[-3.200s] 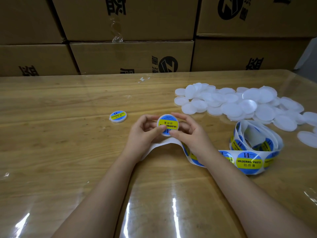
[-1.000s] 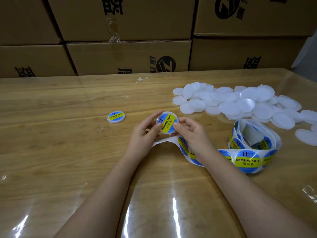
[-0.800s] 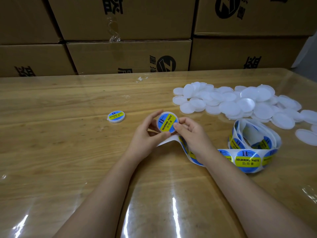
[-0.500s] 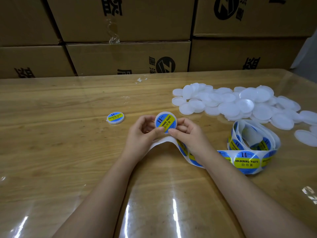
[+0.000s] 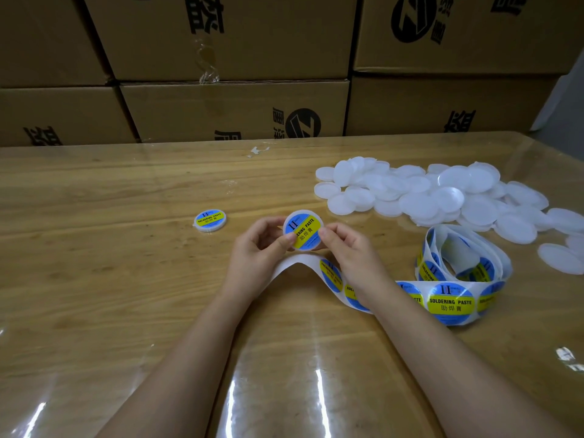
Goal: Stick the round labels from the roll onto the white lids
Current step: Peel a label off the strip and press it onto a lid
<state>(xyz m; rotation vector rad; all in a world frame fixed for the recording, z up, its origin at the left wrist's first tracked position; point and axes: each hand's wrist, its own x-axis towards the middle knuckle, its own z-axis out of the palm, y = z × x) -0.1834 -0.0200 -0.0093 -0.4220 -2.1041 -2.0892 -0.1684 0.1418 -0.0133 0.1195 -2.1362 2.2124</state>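
Table (image 5: 94, 279) unchanged | left hand (image 5: 256, 251) and right hand (image 5: 350, 254) still pinch labelled lid (image 5: 303, 230) | lid turned, text now slanted

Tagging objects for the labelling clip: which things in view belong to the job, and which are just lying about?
Job:
- held lid, label on, pinched by left hand and right hand
- label roll
- pile of white lids
- finished lid

Lying about:
- cardboard boxes
- paper scrap
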